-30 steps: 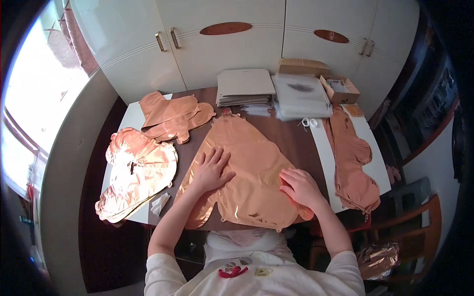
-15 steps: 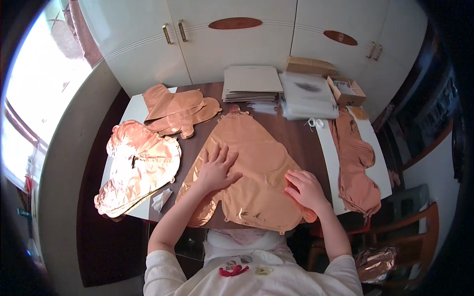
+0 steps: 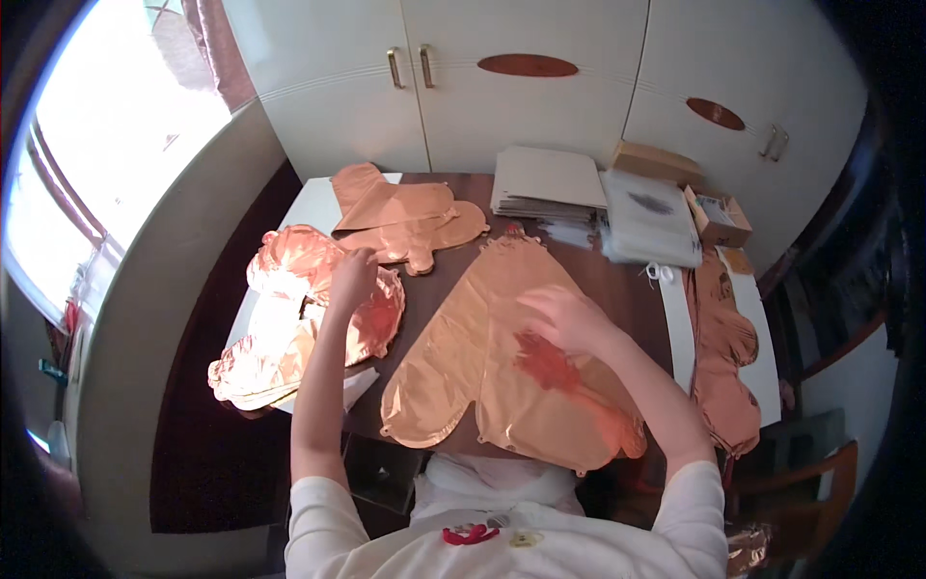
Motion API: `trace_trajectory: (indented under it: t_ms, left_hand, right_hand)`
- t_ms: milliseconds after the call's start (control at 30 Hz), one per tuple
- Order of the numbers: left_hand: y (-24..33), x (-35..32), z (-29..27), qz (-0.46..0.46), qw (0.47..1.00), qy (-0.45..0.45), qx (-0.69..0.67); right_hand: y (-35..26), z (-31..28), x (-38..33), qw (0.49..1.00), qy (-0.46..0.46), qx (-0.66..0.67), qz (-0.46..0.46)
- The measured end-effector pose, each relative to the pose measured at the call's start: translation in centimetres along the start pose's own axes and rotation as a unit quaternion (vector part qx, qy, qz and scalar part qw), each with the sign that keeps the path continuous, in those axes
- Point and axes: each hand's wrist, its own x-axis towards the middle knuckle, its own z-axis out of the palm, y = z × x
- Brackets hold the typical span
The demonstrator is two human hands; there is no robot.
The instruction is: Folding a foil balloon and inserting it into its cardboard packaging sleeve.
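Your right hand (image 3: 567, 320) was loosely open, empty, over the flat, glossy, two-lobed copper foil (image 3: 494, 349); your left hand's (image 3: 355, 278) grip couldn't be told.

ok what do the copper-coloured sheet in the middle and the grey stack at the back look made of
Copper-coloured sheet: probably thin metallised film, semi-glossy; it creases and shows a reddish reflection near the right hand. Grey stack: likely cardboard, matte; its flat layers show no shine.

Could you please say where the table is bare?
Bare table shows either side of the middle foil sheet: toward the crinkled foil left, and the white board right. Cardboard, plastic sleeves and a box crowd the back right.
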Motion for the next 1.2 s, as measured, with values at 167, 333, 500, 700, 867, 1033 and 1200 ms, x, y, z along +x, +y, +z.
trace_trajectory:
  t_ms: [167, 333, 500, 700, 867, 1033, 1200]
  left_hand:
    - [-2.7, -0.5, 1.3, -0.046, 0.998, 0.036, -0.029]
    - [-3.9, -0.9, 1.6, -0.057, 0.992, 0.077, -0.085]
    - [-4.7, -1.5, 1.8, -0.054, 0.993, 0.096, -0.029]
    - [-2.5, -1.5, 2.0, -0.059, 0.99, -0.048, 0.122]
    - [-2.2, -2.0, 1.5, -0.071, 0.992, -0.032, 0.1]
    - [-2.4, -1.7, 1.9, -0.004, 0.993, -0.034, 0.112]
    - [-2.7, -1.9, 1.8, -0.001, 0.994, -0.069, 0.088]
  right_hand:
    - [1.6, 5.4, 11.0, 0.998, -0.05, 0.002, -0.037]
    - [0.4, 9.3, 19.3, 0.994, -0.108, -0.019, -0.021]
    - [-0.3, 14.6, 24.0, 0.998, -0.047, -0.009, -0.026]
    - [1.9, 15.4, 25.8, 0.995, -0.08, -0.056, -0.013]
    - [0.7, 13.9, 24.5, 0.985, -0.104, -0.129, -0.044]
    - [1.9, 12.4, 23.3, 0.984, -0.143, -0.107, -0.014]
    - [1.7, 12.1, 22.7, 0.986, -0.15, -0.072, -0.019]
